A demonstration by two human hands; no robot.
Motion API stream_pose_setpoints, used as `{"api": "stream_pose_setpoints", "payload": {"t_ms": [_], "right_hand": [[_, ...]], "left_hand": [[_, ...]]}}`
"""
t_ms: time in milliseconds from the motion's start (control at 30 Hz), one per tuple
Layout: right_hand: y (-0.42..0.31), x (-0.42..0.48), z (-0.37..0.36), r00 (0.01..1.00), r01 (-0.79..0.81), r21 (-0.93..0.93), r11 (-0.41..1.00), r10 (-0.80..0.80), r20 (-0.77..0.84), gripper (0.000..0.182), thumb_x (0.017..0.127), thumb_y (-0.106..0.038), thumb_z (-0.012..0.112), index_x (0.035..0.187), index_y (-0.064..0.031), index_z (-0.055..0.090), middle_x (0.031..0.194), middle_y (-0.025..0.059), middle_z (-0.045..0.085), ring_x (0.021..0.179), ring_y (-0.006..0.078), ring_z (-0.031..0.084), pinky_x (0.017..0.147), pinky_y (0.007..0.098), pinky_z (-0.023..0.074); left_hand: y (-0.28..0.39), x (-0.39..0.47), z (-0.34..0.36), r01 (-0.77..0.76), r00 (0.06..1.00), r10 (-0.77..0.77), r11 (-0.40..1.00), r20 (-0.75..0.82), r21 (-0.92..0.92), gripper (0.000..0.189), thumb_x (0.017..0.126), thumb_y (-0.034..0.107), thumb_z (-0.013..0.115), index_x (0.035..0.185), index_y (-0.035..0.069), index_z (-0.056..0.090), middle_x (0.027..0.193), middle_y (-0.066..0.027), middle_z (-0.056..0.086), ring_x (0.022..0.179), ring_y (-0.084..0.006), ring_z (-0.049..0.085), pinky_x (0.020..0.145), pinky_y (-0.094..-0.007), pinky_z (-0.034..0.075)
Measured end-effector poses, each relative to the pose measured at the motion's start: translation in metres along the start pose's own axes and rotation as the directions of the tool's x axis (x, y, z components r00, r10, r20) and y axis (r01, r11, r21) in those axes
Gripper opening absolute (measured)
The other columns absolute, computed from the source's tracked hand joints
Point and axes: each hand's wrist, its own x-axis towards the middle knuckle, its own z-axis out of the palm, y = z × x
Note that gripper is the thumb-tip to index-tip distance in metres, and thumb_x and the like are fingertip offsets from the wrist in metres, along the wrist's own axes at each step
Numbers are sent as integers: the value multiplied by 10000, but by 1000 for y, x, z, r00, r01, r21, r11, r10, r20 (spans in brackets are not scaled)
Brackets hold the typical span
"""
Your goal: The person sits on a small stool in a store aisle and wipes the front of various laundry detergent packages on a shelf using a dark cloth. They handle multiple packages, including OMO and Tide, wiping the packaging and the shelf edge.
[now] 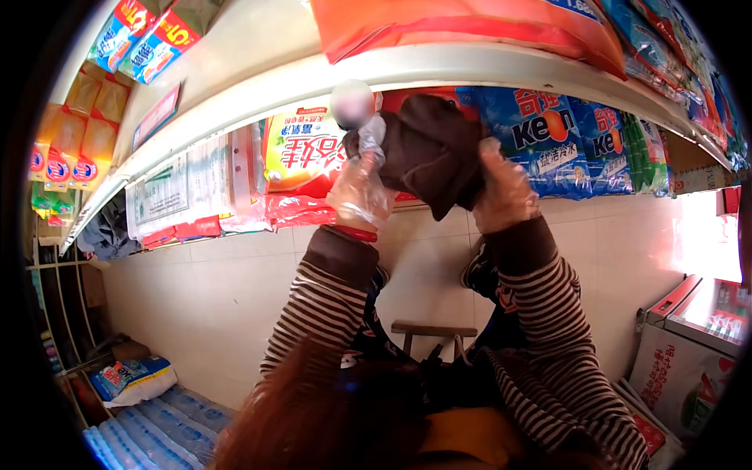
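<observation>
A crumpled dark brown cloth [437, 150] is held up between my hands in front of the lower shelf. My left hand [359, 191], in a clear plastic glove, grips the cloth's left side, with a red band at the wrist. On the other side my right hand [506, 188], gloved the same way, grips the cloth. Behind the cloth lie a yellow-and-red detergent bag [302, 153] and blue Keon detergent bags [531, 141]. Part of the red packaging there is hidden by the cloth.
The white shelf edge [435, 67] curves above my hands, with a large orange-red bag [464, 29] over it. A small wooden stool [433, 330] stands between my legs. Wrapped bottle packs [158, 426] lie at lower left; a freezer cabinet [675, 364] is at right.
</observation>
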Motion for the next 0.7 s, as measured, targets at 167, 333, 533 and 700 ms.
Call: {"api": "stream_pose_setpoints", "payload": {"t_ms": [167, 333, 533, 700], "right_hand": [[7, 3, -14, 996, -78, -194, 978, 67, -64, 536, 1024, -355, 512, 1464, -59, 434, 1464, 113, 504, 1328, 248, 509, 1129, 392, 409], [4, -2, -10, 996, -33, -486, 873, -11, -87, 531, 895, -65, 642, 1402, -34, 487, 1372, 164, 581, 1245, 295, 582, 1054, 373, 479], [-5, -14, -10, 943, 294, -810, 507, -290, 160, 445, 849, 7, 675, 1276, -8, 551, 1224, 161, 654, 1106, 246, 665, 918, 323, 547], [-26, -3, 0, 981, -173, 229, 958, 189, -51, 317, 964, -43, 548, 1267, 46, 575, 1201, 140, 653, 1087, 197, 657, 892, 321, 556]], "left_hand": [[18, -7, 13, 90, 968, -51, 985, 244, -150, 498, 984, 272, 617, 1419, 72, 479, 1463, -99, 476, 1350, -247, 441, 1010, -464, 462], [21, -8, 25, -715, 699, 451, 441, 554, 542, 525, 920, 59, 627, 1428, 82, 495, 1407, -126, 530, 1219, -249, 568, 994, -422, 484], [-37, -24, 40, -365, 916, 275, 873, 291, 323, 277, 870, -19, 689, 1126, 37, 600, 1151, -99, 624, 1165, -186, 586, 989, -338, 490], [-34, -5, 20, -476, 851, 342, 824, 398, 308, 223, 924, 33, 670, 1145, 44, 641, 1110, -49, 647, 918, -104, 596, 792, -278, 526]]}}
